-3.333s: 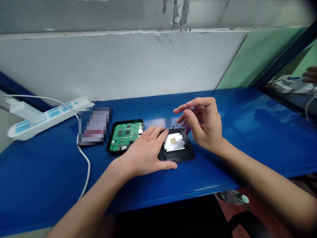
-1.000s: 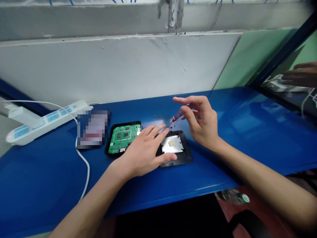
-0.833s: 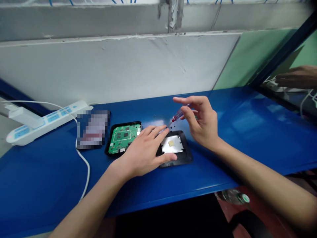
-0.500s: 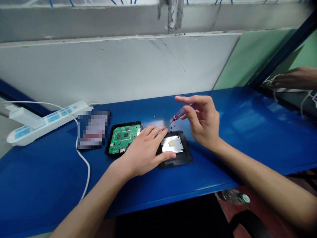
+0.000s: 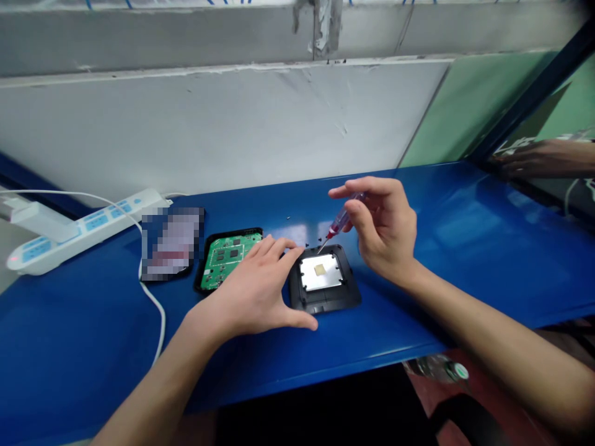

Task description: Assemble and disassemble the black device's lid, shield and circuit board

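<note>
My right hand (image 5: 385, 226) grips a screwdriver (image 5: 341, 220) with a clear handle and red collar. Its shaft slants down to the left, the tip at the upper part of a black plastic cover (image 5: 325, 302). A silver metal plate (image 5: 331, 279) with a small yellowish pad lies in this cover. My left hand (image 5: 263, 285) has its fingers spread around the cover's left side, the thumb near its lower edge. Partly behind that hand is a black housing with a green circuit board (image 5: 227, 253). Several small dark screws (image 5: 320, 240) lie just above the cover.
A white power strip (image 5: 93, 226) with a plugged-in adapter stands at the left, its white cable (image 5: 160, 316) running over the blue table (image 5: 446, 248). Beside it lies a blurred-out phone (image 5: 173, 244). Another person's hand (image 5: 534, 158) is at far right. A bottle (image 5: 441, 368) is below the table.
My left hand has shifted left and its thumb has come off the metal plate, down to the cover's lower edge. The screwdriver tip has moved slightly right and down, onto the cover's upper part.
</note>
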### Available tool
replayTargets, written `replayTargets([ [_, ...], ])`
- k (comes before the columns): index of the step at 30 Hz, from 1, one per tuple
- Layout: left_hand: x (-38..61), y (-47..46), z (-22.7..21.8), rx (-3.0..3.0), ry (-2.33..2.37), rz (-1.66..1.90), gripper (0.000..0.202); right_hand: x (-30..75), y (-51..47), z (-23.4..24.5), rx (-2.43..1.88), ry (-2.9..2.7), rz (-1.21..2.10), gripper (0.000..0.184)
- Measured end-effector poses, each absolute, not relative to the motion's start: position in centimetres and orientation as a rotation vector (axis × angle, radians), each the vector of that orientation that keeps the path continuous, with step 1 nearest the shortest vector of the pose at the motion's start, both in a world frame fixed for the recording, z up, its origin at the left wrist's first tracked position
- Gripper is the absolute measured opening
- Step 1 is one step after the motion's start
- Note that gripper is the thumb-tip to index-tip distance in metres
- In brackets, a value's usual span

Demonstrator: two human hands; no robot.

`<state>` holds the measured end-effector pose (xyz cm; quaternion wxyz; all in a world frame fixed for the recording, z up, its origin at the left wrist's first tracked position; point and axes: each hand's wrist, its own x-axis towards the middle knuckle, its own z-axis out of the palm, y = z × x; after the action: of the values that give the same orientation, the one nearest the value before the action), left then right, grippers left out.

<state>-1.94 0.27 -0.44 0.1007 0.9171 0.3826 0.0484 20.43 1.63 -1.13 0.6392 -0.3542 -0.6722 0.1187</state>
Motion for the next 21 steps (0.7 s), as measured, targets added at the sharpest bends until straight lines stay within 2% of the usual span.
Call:
replayTargets([
  [10, -1.2, -0.1, -0.9, 2.754, 1.183, 0.068, 0.114, 19.6, 0.8, -1.2, -0.759, -1.662, 0.292, 0.020],
  [21, -0.8, -0.5, -0.9, 2.765, 1.141, 0.130, 0.104, 19.4, 0.3, -1.1, -0.708, -1.771, 0.280, 0.022],
])
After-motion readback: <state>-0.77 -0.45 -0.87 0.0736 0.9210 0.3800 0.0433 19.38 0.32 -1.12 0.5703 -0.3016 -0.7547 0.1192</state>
